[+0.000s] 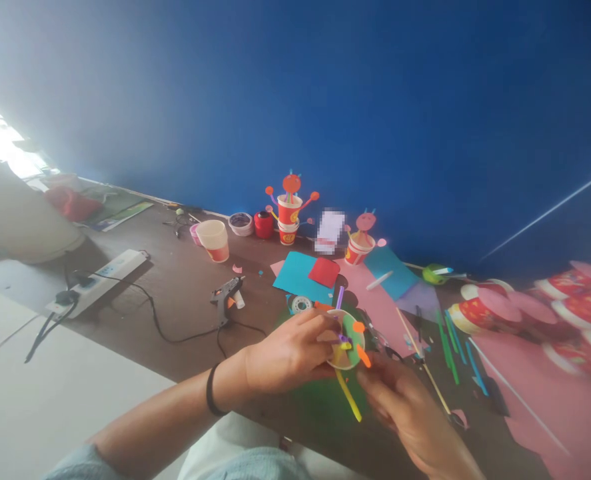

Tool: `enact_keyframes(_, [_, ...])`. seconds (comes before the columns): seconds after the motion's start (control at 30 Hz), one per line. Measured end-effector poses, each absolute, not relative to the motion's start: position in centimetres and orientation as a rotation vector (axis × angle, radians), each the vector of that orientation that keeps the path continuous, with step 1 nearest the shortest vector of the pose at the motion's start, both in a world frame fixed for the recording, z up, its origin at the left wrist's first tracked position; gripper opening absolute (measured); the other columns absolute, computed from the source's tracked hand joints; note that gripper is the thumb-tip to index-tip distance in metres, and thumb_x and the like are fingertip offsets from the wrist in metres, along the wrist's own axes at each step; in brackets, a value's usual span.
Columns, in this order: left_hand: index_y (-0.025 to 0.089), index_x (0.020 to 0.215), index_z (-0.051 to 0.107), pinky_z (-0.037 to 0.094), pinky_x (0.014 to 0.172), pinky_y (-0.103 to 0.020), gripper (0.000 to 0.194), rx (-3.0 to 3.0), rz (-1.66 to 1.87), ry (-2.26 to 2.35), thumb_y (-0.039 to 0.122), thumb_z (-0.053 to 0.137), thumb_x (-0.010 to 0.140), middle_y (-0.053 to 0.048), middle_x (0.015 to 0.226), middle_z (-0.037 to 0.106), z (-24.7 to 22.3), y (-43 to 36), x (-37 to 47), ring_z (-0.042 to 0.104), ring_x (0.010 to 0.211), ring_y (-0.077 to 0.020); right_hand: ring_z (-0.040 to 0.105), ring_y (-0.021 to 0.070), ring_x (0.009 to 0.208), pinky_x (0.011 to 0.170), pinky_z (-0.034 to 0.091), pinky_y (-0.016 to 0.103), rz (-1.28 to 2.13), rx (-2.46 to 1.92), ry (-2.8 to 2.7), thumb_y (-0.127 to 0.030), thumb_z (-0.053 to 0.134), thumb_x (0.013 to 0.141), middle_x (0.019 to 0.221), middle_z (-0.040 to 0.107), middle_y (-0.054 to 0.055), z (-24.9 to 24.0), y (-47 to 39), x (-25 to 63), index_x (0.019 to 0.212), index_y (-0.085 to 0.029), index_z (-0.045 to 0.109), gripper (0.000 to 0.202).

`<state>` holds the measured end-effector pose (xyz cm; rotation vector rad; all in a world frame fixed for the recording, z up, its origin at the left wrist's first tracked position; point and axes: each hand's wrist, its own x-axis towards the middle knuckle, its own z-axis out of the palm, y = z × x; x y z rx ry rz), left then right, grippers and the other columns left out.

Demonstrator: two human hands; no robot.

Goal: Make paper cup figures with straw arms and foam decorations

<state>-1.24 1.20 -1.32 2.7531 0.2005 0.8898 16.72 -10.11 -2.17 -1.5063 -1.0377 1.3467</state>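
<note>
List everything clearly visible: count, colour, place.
Held cup: one, green inside, at hands
Straw-like pieces: several, mixed, cup and right
Cup figures: two, red, back
White cup: one, white-red, back
Tub: one, pale, back
Jar: one, red, back
Glue gun: one, grey, left
Power strip: one, white, left
Tape: one, white, centre
Blue sheets: two, blue, centre
Red paper: one, red, centre
Pink sheets: at least two, pink, right
Blurred cups: several, red, right
Table: one, brown, below
Wall: one, blue, behind
Left hand: one, bare, at cup
Right hand: one, bare, beside cup

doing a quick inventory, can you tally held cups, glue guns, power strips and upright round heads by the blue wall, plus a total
held cup: 1
glue gun: 1
power strip: 1
upright round heads: 2
total: 5
</note>
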Motion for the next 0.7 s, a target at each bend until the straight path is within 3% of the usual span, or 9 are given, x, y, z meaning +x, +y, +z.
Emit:
enact_keyframes(0.17, [0.016,0.078,0.061,0.046,0.082,-0.034,0.011,2.609,1.01,0.535,0.027,0.065,0.079,-0.01,0.105,0.053,-2.5,2.7,-3.3,0.051,0.097,-0.0204,0.029,0.0068,0.044,0.04,0.022,0.018,0.894,-1.683,-0.919,-0.051,0.061,0.074,0.051,0.031,-0.007,-4.3,-12.0,20.9,0.063,-0.018,0.052,0.036])
enact_keyframes(0.33, [0.016,0.072,0.06,0.046,0.069,-0.027,0.014,2.443,0.965,0.627,0.027,0.069,0.074,-0.006,0.092,0.05,-4.3,2.7,-4.9,0.051,0.082,-0.0156,0.058,0.0171,0.063,0.057,0.044,0.023,0.65,-1.887,-1.196,-0.045,0.056,0.078,0.067,0.061,0.002,-8.9,-13.4,22.5,0.075,-0.02,0.061,0.026])
enact_keyframes(0.53, [0.016,0.073,0.061,0.046,0.067,-0.026,0.014,2.418,0.92,0.633,0.028,0.068,0.075,-0.005,0.089,0.051,-4.7,2.1,-5.0,0.051,0.079,-0.0149,0.059,0.0181,0.07,0.065,0.045,0.028,0.456,-1.988,-1.568,-0.034,0.045,0.088,0.078,0.06,0.003,-12.1,-12.5,20.1,0.083,-0.023,0.061,0.021])
enact_keyframes(0.7, [0.015,0.071,0.061,0.046,0.07,-0.028,0.014,2.459,0.901,0.616,0.027,0.068,0.075,-0.007,0.09,0.053,-4.6,2.0,-5.3,0.051,0.082,-0.0167,0.06,0.0194,0.078,0.066,0.046,0.029,0.383,-1.986,-1.786,-0.02,0.046,0.085,0.085,0.06,0.003,-13.0,-11.8,18.7,0.09,-0.024,0.06,0.016])
